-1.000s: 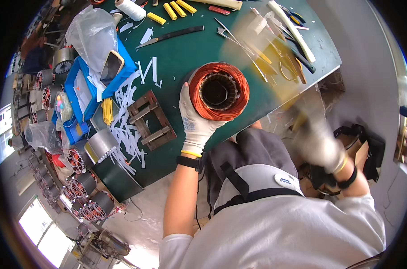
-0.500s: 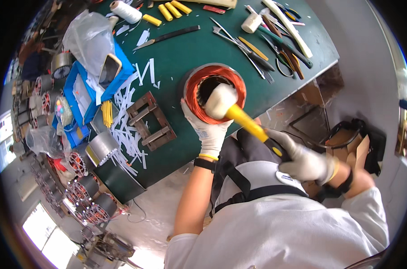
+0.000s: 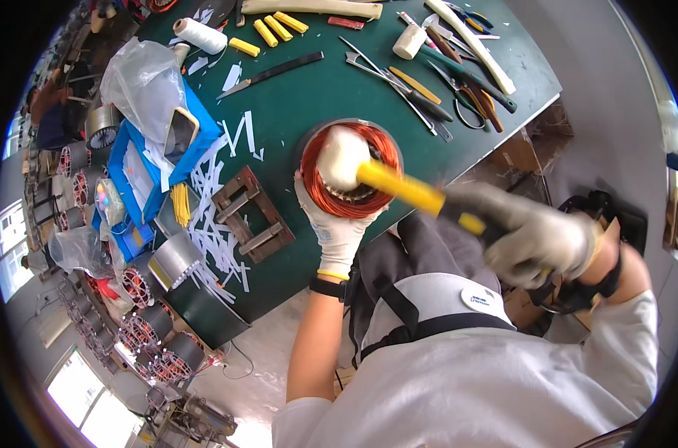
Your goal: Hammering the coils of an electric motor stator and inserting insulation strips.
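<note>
A motor stator (image 3: 384, 151) wound with copper-red wire stands on the green bench, its round opening facing up. My left hand (image 3: 337, 233), in a white work glove, cups its near side, with the fingers partly hidden beneath the ring. In my right hand (image 3: 544, 243), also gloved and blurred by motion, is the dark grip of a mallet (image 3: 402, 187) with a yellow handle. The mallet's pale, rounded head covers the upper-left part of the winding and the bore. Whether the head touches the wire I cannot tell.
Left of the stator lie a brown metal frame (image 3: 254, 214) and scattered white paper strips (image 3: 216, 224). Blue bins (image 3: 176, 166) and a metal cylinder (image 3: 173, 260) stand beyond. Files, scissors (image 3: 470, 112), a small mallet (image 3: 410, 42) and a thread spool (image 3: 200, 35) lie farther back.
The mallet head has shifted left and slightly farther back over the winding. My right hand has moved right, away from the stator. My left hand stays against the stator.
</note>
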`<state>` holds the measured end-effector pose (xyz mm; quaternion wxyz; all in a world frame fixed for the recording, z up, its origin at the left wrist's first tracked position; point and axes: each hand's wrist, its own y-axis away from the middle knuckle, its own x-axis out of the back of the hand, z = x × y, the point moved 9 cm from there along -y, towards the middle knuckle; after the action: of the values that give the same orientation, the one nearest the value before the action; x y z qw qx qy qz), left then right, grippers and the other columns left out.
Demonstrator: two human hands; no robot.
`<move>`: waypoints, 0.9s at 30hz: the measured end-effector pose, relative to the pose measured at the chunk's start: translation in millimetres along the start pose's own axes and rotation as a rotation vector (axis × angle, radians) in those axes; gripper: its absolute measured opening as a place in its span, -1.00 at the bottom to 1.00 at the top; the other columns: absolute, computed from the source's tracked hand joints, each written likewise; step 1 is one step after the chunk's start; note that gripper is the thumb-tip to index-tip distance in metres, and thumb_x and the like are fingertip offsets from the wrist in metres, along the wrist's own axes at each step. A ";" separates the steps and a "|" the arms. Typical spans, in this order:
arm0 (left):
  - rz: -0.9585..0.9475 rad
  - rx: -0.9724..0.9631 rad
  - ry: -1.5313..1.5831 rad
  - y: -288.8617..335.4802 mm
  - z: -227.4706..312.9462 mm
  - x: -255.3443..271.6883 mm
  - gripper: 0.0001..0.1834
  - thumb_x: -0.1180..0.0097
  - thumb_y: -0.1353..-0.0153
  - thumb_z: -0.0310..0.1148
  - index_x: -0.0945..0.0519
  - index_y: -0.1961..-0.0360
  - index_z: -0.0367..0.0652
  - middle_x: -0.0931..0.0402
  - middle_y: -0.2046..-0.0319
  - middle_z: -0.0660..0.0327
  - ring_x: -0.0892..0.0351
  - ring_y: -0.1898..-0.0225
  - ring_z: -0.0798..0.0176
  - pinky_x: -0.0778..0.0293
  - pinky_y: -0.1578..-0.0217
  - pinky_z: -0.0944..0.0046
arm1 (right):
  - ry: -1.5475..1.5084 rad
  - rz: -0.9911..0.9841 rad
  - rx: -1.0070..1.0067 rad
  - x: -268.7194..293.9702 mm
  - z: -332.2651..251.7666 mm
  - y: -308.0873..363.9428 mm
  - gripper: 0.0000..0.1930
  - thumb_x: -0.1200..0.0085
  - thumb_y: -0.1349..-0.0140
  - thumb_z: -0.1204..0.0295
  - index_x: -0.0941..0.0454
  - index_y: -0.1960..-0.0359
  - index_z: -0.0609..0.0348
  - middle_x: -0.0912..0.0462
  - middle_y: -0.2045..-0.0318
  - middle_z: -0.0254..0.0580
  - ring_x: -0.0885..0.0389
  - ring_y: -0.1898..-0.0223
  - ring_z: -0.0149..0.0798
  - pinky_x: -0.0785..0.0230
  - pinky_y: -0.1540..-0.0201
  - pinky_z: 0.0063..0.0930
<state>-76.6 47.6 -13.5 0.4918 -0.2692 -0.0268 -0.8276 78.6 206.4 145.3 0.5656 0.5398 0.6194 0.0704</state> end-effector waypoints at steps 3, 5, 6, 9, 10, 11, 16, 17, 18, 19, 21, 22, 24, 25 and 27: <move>-0.010 0.174 0.215 15.7 -16.1 -1.3 0.47 -0.65 0.30 -0.36 0.25 -0.49 0.11 -0.02 -0.42 0.06 -0.24 -0.37 0.00 -0.38 -0.33 -0.09 | 0.298 0.620 0.411 41.0 -78.9 49.9 -0.43 0.01 -0.21 0.59 -0.25 -0.31 0.16 -0.31 0.70 -0.46 -0.28 0.77 -0.54 -0.08 0.74 -0.62; -0.002 0.181 0.286 10.4 -15.6 -9.8 0.48 -0.67 0.31 -0.33 0.24 -0.49 0.08 -0.02 -0.42 0.05 -0.25 -0.37 0.01 -0.36 -0.35 -0.06 | 0.315 0.692 0.720 44.8 -121.6 73.6 -0.62 -0.05 -0.21 0.58 -0.46 -0.10 0.24 -0.38 0.65 -0.42 -0.34 0.73 -0.47 -0.14 0.70 -0.59; 0.008 0.138 0.189 10.0 -10.7 -8.4 0.51 -0.68 0.35 -0.29 0.24 -0.49 0.05 -0.03 -0.41 0.05 -0.23 -0.38 0.02 -0.32 -0.37 -0.04 | 0.407 0.583 0.885 24.8 -140.8 76.7 -0.64 -0.11 -0.15 0.62 -0.56 -0.02 0.25 -0.47 0.59 -0.36 -0.42 0.69 -0.42 -0.19 0.67 -0.57; -0.001 0.104 0.082 3.0 0.0 -13.3 0.56 -0.71 0.42 -0.24 0.24 -0.49 -0.02 -0.05 -0.40 0.02 -0.22 -0.38 0.02 -0.26 -0.40 -0.01 | 1.494 0.748 0.677 10.9 -68.6 38.4 -0.43 -0.02 -0.12 0.71 -0.35 -0.25 0.27 -0.53 0.13 0.11 -0.55 0.20 0.03 -0.43 0.12 -0.11; -0.014 0.121 0.071 3.1 -0.9 -13.4 0.58 -0.73 0.45 -0.22 0.25 -0.49 -0.06 -0.06 -0.40 0.01 -0.23 -0.38 0.01 -0.24 -0.41 -0.01 | 1.341 0.393 0.727 -9.2 -43.6 6.1 -0.32 0.01 -0.10 0.70 -0.27 -0.35 0.17 -0.57 0.16 0.06 -0.62 0.23 0.06 -0.47 0.01 -0.20; 0.063 0.023 -0.018 5.5 4.6 -7.7 0.58 -0.72 0.51 0.02 0.11 -0.47 -0.26 -0.11 -0.35 -0.13 -0.22 -0.35 -0.15 -0.23 -0.35 -0.08 | 0.995 0.372 0.337 5.3 -13.7 -9.4 -0.26 0.05 -0.07 0.67 -0.21 -0.40 0.15 -0.59 0.21 0.01 -0.61 0.27 -0.12 -0.51 0.19 -0.34; 0.055 0.047 -0.216 11.8 4.7 18.5 0.62 -0.68 0.52 0.16 0.11 -0.46 -0.32 -0.13 -0.35 -0.20 -0.24 -0.34 -0.24 -0.27 -0.32 -0.11 | 0.552 0.468 0.094 -5.2 -111.5 14.2 -0.36 -0.02 -0.02 0.64 -0.29 -0.26 0.24 -0.49 0.45 -0.26 -0.34 0.69 -0.56 -0.12 0.70 -0.68; 0.065 0.043 -0.192 10.0 5.1 17.9 0.62 -0.68 0.52 0.16 0.11 -0.46 -0.33 -0.14 -0.34 -0.20 -0.25 -0.33 -0.24 -0.27 -0.31 -0.11 | 0.757 0.522 0.519 4.2 -140.7 39.4 -0.44 0.03 -0.13 0.63 -0.35 -0.25 0.22 -0.49 0.44 -0.28 -0.35 0.66 -0.56 -0.14 0.68 -0.67; 0.070 0.034 -0.163 9.0 5.8 15.4 0.62 -0.68 0.52 0.16 0.11 -0.46 -0.34 -0.15 -0.34 -0.20 -0.25 -0.33 -0.24 -0.27 -0.31 -0.12 | 0.943 0.559 0.955 10.6 -150.2 78.0 -0.52 0.07 -0.24 0.62 -0.42 -0.23 0.20 -0.49 0.43 -0.31 -0.36 0.64 -0.57 -0.16 0.65 -0.66; 0.069 0.031 -0.144 4.2 9.2 8.2 0.62 -0.68 0.52 0.16 0.11 -0.46 -0.34 -0.15 -0.34 -0.20 -0.25 -0.33 -0.24 -0.27 -0.31 -0.12 | 0.954 0.576 0.950 20.7 -138.9 82.3 -0.52 0.07 -0.24 0.62 -0.42 -0.23 0.20 -0.49 0.43 -0.31 -0.36 0.64 -0.57 -0.16 0.65 -0.66; 0.071 -0.015 -0.127 -3.3 20.4 -0.1 0.62 -0.69 0.52 0.16 0.10 -0.45 -0.35 -0.17 -0.32 -0.20 -0.25 -0.33 -0.23 -0.27 -0.30 -0.13 | 1.455 1.086 0.407 55.3 -104.0 78.0 -0.65 -0.02 -0.27 0.63 -0.43 -0.11 0.42 -0.54 0.28 -0.13 -0.57 0.40 -0.29 -0.40 0.39 -0.52; 0.073 -0.013 -0.135 -3.6 19.6 -1.6 0.62 -0.69 0.52 0.16 0.10 -0.45 -0.35 -0.17 -0.32 -0.20 -0.25 -0.33 -0.23 -0.27 -0.30 -0.13 | 1.621 0.911 0.588 20.8 -83.3 54.9 -0.50 -0.03 -0.20 0.67 -0.36 -0.22 0.31 -0.53 0.11 0.00 -0.56 0.21 -0.18 -0.42 0.19 -0.37; 0.049 -0.025 -0.116 -6.4 21.5 -5.2 0.61 -0.69 0.51 0.15 0.10 -0.45 -0.35 -0.18 -0.31 -0.21 -0.27 -0.31 -0.24 -0.28 -0.29 -0.14 | 0.997 0.287 0.401 9.7 3.2 4.6 -0.20 0.00 -0.11 0.69 -0.10 -0.46 0.06 -0.48 -0.13 0.13 -0.58 0.07 -0.11 -0.45 -0.03 -0.22; 0.080 0.004 -0.126 10.5 8.7 5.8 0.62 -0.69 0.52 0.17 0.11 -0.44 -0.35 -0.19 -0.30 -0.21 -0.30 -0.29 -0.24 -0.29 -0.29 -0.14 | 0.709 0.276 -0.190 3.4 -1.0 -3.5 -0.12 0.04 -0.08 0.68 0.04 -0.50 0.07 -0.54 0.07 -0.05 -0.58 0.35 -0.25 -0.50 0.27 -0.34; 0.082 0.007 -0.058 9.4 -1.2 9.6 0.63 -0.67 0.53 0.21 0.11 -0.44 -0.34 -0.21 -0.31 -0.20 -0.33 -0.28 -0.23 -0.28 -0.29 -0.16 | 0.224 0.169 -0.259 -2.6 -40.0 -0.6 -0.08 0.05 -0.02 0.70 0.03 -0.52 0.06 -0.41 0.50 -0.37 -0.28 0.70 -0.55 -0.08 0.70 -0.59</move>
<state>-72.8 34.7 -12.2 0.5251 -0.2922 -0.0330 -0.7986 46.5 225.1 160.5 0.5501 0.5012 0.6167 0.2565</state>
